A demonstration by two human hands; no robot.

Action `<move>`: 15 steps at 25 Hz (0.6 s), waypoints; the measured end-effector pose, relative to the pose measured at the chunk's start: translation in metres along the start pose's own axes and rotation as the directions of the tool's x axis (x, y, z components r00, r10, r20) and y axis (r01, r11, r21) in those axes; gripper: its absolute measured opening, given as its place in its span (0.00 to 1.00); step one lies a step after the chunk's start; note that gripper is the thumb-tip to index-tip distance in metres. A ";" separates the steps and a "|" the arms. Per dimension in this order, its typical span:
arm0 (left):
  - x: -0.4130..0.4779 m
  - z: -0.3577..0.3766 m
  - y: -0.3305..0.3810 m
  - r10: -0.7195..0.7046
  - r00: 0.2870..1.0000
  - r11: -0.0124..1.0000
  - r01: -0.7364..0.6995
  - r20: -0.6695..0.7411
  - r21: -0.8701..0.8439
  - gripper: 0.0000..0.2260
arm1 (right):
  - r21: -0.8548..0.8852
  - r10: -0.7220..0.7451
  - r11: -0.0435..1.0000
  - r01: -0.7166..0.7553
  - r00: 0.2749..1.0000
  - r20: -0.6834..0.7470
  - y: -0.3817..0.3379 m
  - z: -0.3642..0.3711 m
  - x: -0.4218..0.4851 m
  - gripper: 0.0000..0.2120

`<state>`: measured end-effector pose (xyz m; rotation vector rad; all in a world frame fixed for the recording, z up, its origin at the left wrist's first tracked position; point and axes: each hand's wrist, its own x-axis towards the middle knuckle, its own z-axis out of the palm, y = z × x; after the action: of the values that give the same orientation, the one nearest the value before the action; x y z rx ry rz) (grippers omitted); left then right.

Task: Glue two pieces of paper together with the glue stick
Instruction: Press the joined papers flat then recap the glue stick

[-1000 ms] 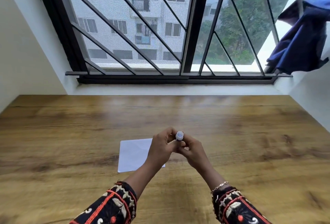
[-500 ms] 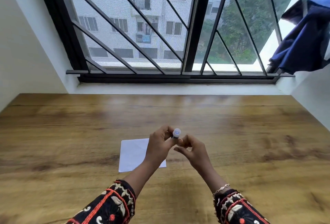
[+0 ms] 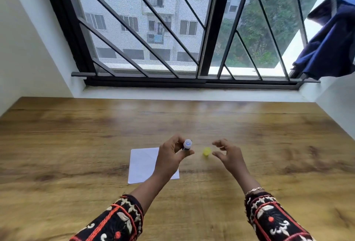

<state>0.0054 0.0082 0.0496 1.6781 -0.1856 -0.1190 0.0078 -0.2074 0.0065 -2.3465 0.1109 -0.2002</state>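
My left hand [image 3: 172,155] holds a small glue stick [image 3: 187,144] upright above the table, its pale tip uncovered and facing up. A yellow cap [image 3: 207,152] lies on the wooden table [image 3: 76,144] just right of the stick. My right hand [image 3: 228,156] hovers beside the cap, fingers spread and holding nothing. White paper [image 3: 143,162] lies flat under and left of my left hand, partly hidden by the wrist; I cannot tell how many sheets it is.
A barred window [image 3: 172,29] with a white sill runs along the table's far edge. Dark blue cloth [image 3: 330,48] hangs at the upper right. White walls close in both sides of the table.
The hands were together on the glue stick. Now they have parted: the right hand moved right, the yellow cap is off and lies on the table, the left hand keeps the stick.
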 end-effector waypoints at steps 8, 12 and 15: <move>-0.002 -0.001 -0.003 -0.007 1.000 1.000 0.007 0.000 -0.004 0.12 | -0.149 0.078 0.987 -0.054 0.984 0.161 0.002 0.024 0.012 0.15; -0.002 -0.001 -0.008 -0.009 1.000 1.000 0.009 -0.012 0.004 0.09 | -0.073 0.093 0.994 -0.086 0.991 0.094 -0.003 0.022 0.009 0.09; -0.002 -0.002 -0.009 -0.012 0.999 0.999 0.013 -0.034 0.040 0.07 | 0.120 0.063 0.990 -0.073 0.994 0.084 -0.019 0.014 0.002 0.08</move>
<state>0.0041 0.0114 0.0405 1.7204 -0.1533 -0.0968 0.0126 -0.1847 0.0107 -2.2209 0.1350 -0.0770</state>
